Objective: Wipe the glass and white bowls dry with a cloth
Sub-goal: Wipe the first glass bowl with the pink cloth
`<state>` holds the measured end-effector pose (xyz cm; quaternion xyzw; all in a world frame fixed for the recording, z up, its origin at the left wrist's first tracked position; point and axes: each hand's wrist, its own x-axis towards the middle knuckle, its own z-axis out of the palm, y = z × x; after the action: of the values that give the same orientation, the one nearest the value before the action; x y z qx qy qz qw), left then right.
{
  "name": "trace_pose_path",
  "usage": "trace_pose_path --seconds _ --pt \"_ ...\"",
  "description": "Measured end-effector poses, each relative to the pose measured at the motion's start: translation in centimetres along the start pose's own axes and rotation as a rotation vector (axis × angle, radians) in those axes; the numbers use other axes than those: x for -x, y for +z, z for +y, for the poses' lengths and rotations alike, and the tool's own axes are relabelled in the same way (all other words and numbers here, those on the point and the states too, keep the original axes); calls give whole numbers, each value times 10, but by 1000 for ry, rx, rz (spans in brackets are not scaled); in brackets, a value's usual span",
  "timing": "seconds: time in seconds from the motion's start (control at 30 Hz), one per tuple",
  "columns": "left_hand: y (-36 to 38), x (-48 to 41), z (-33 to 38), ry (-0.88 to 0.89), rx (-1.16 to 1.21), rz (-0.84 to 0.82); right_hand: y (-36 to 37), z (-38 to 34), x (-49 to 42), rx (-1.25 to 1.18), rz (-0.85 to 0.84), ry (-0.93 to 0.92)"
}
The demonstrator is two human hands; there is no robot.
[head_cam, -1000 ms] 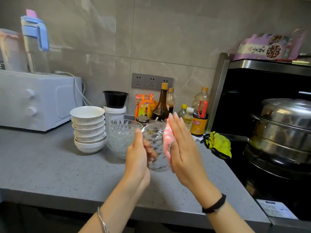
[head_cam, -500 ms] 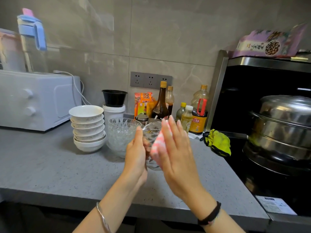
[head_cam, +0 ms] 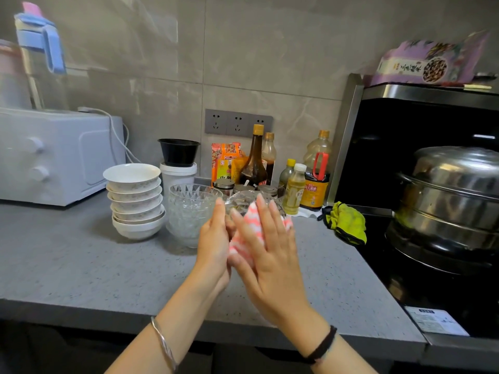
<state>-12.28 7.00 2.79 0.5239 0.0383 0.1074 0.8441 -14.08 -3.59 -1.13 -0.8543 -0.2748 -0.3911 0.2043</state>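
Note:
Above the grey counter (head_cam: 81, 265) my left hand (head_cam: 214, 244) grips a clear glass bowl (head_cam: 243, 202) held on its side. My right hand (head_cam: 266, 255) presses a pink-and-white cloth (head_cam: 249, 233) flat against that bowl, fingers stretched out. Most of the bowl is hidden behind the cloth and both hands. A stack of cut-glass bowls (head_cam: 190, 211) stands just behind my left hand. Left of it sits a stack of several white bowls (head_cam: 135, 201).
A white microwave (head_cam: 54, 155) stands at the left. Bottles and seasoning jars (head_cam: 259, 163) line the wall. A yellow-green rag (head_cam: 347, 222) lies by the black stove, where a steel steamer pot (head_cam: 453, 195) sits. A black bowl rests on a white tub (head_cam: 178, 171).
My right hand with the cloth has slid left and down across the glass bowl, now covering more of it. My left hand keeps its hold.

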Motion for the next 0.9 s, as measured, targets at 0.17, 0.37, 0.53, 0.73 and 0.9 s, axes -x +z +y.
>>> trace_pose_path --seconds 0.17,0.37,0.53,0.73,0.9 --pt "-3 -5 -4 41 -62 -81 -9 12 -25 -126 24 137" --pt "-12 -7 -18 -31 -125 -77 -27 46 -36 -445 -97 427" --pt "-23 -18 -20 22 -162 -106 -21 88 -14 -339 -104 516" --pt "-27 -22 -25 40 -198 -116 9 112 30 -207 -530 475" --pt "-32 -27 -27 33 -181 -110 8 91 19 -286 -435 667"
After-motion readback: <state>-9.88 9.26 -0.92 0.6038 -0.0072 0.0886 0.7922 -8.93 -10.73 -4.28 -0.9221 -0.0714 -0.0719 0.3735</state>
